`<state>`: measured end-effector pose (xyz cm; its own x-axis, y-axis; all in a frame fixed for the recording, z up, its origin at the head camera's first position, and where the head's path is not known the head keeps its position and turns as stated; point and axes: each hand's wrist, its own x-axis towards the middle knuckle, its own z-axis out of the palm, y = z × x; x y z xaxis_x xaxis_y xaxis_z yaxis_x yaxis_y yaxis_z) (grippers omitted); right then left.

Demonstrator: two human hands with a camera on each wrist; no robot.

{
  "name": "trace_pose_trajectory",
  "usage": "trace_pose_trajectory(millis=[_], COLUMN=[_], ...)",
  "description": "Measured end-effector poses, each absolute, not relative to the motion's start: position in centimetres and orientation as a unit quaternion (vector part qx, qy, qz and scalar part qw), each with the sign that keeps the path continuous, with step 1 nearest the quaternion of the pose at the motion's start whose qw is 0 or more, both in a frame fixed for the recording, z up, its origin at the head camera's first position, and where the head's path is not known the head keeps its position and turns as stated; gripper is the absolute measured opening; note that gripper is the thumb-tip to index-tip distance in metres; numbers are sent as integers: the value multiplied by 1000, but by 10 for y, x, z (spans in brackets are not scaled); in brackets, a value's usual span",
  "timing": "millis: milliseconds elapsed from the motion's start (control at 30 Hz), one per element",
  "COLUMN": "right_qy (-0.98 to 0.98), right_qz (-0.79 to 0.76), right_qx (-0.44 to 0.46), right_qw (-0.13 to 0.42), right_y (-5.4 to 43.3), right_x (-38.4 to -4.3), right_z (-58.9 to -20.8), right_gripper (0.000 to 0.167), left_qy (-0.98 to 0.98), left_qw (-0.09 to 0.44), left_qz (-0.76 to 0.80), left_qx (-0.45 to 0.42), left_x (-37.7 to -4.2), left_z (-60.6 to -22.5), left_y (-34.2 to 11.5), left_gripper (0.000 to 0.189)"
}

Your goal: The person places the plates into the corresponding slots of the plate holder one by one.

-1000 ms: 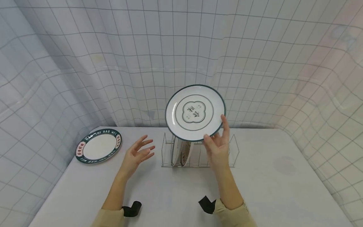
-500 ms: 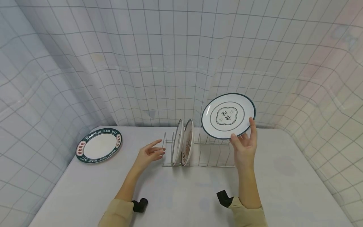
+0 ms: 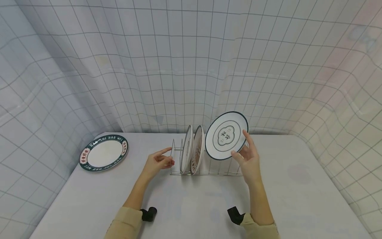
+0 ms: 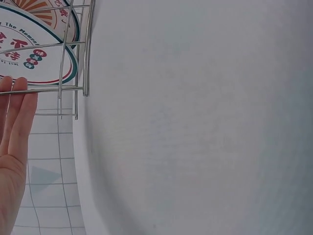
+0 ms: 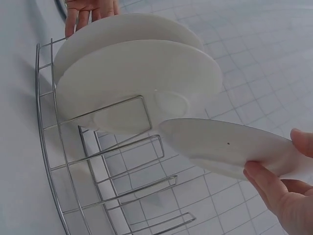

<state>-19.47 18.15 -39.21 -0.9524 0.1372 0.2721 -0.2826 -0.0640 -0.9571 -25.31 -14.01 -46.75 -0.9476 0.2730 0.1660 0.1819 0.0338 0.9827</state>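
My right hand grips a white plate with a dark green rim by its lower right edge. The plate is tilted and hangs just right of two plates standing upright in a wire rack. In the right wrist view the held plate hovers over the rack wires, beside the backs of the standing plates. My left hand rests with straight fingers against the rack's left end.
A white plate with a wide dark green lettered band lies flat at the table's far left. The white table is backed by a gridded curtain. Several rack slots to the right of the standing plates hold nothing.
My right hand brought the plate down and left from high on the right, close to the rack's standing plates. My left hand reached forward to the rack's left end.
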Motion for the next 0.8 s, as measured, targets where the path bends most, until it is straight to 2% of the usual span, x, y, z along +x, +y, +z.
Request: trace_pose_trajectory(millis=[400, 800], right_qy=[-721, -746], right_qz=[664, 641], right_qx=[134, 139], right_qw=[143, 121], right_y=[169, 161], right_x=[-199, -197], right_z=[-398, -393], right_gripper=[76, 75], left_qy=[734, 740], left_qw=[46, 41], left_qz=[659, 654], left_qx=[159, 150], left_x=[-252, -252], left_z=[-465, -465], left_y=[-142, -142], left_gripper=[48, 49])
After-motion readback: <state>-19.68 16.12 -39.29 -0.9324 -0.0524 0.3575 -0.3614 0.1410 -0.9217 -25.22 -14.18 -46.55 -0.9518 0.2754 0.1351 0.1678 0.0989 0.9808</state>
